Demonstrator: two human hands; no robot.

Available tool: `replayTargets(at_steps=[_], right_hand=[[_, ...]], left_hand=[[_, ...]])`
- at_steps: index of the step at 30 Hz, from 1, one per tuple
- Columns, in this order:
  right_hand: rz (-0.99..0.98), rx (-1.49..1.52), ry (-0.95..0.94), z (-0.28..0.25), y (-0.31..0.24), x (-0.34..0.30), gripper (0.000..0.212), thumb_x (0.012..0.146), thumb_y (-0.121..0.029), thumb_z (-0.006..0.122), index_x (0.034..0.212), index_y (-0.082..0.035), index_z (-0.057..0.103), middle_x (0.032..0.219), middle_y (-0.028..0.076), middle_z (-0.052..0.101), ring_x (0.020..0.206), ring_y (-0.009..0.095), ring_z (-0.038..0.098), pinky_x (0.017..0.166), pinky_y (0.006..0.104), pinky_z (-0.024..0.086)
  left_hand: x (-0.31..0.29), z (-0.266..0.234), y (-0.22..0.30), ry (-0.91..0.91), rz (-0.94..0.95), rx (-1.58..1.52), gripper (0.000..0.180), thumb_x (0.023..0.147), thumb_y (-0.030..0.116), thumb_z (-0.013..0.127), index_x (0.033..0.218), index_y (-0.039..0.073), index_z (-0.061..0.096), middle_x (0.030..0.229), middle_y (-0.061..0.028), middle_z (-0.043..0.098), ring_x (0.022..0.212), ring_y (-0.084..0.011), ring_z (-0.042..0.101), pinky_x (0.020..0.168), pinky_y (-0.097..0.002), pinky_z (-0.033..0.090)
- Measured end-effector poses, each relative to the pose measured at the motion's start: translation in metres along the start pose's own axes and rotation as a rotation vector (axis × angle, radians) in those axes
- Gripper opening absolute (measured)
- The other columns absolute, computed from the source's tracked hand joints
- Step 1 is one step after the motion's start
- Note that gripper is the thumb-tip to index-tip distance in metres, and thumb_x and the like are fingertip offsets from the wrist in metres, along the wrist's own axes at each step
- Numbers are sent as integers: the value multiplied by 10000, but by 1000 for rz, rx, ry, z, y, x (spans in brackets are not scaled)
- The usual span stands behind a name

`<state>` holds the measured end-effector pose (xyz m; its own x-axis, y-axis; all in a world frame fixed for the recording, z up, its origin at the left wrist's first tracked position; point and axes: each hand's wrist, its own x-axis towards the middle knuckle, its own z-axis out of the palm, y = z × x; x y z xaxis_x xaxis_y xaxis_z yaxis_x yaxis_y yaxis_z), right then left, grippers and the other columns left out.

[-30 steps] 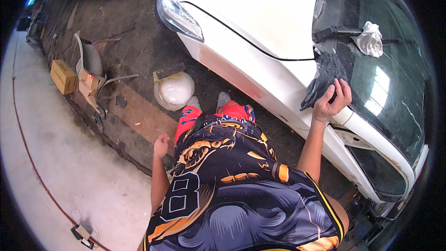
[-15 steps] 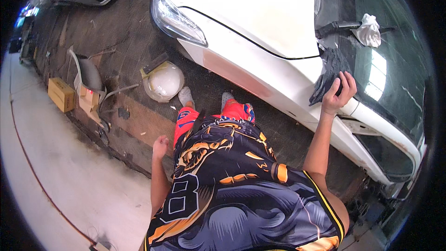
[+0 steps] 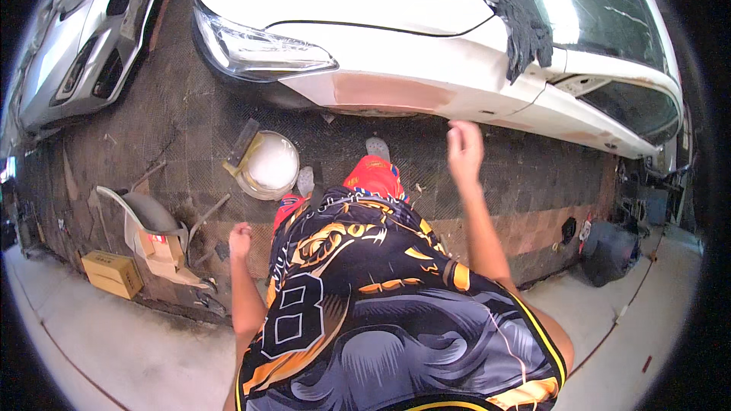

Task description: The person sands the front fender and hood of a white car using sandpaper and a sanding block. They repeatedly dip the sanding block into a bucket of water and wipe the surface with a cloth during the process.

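My right hand [image 3: 465,148] hangs near the lower edge of a white car's front fender [image 3: 411,93], its fingers loosely curled with nothing visible in them. A crumpled dark cloth [image 3: 527,36] drapes over the car near the windshield's base, apart from the hand. Down at my left side, my left hand [image 3: 240,240] is closed in a loose fist and appears to hold nothing. A reddish-brown patch [image 3: 388,91] shows on the fender behind the headlight [image 3: 255,49].
A white-topped round bucket [image 3: 272,164] stands on the dark mat by my feet, with a dark block at its rim. To the left are a grey curved panel [image 3: 152,213] and a cardboard box [image 3: 113,274]. Another car [image 3: 95,38] stands at far left; a dark bin [image 3: 609,253] sits right.
My right hand has let go of the dark cloth and dropped down beside the fender. My view has turned to the right, while my left hand stays low at my side.
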<state>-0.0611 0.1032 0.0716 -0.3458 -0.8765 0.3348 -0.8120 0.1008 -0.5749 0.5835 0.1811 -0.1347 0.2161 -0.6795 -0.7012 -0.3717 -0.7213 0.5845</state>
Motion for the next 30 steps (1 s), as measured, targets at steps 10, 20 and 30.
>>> replayTargets(at_steps=[10, 20, 30], right_hand=[[846, 0, -567, 59, -23, -339, 269, 916, -224, 691, 1083, -17, 732, 1030, 165, 749, 949, 284, 734, 864, 398, 568], [1440, 448, -109, 70, 40, -566, 184, 869, 28, 509, 939, 22, 679, 847, 80, 679, 755, 196, 656, 691, 374, 571], [1427, 407, -153, 67, 27, -488, 101, 893, -37, 619, 941, 16, 689, 793, 58, 681, 693, 151, 639, 662, 332, 547]], left_hand=[[85, -102, 8, -165, 3, 327, 252, 932, 163, 658, 1138, 19, 673, 862, -57, 700, 628, -132, 630, 548, -299, 515], [120, -46, 105, -382, 273, 564, 320, 976, 163, 630, 1246, -8, 656, 939, -84, 716, 757, -143, 661, 660, -303, 545], [132, -16, 110, -488, 252, 513, 252, 986, 159, 624, 1194, 23, 662, 871, -37, 685, 658, -122, 624, 555, -278, 489]])
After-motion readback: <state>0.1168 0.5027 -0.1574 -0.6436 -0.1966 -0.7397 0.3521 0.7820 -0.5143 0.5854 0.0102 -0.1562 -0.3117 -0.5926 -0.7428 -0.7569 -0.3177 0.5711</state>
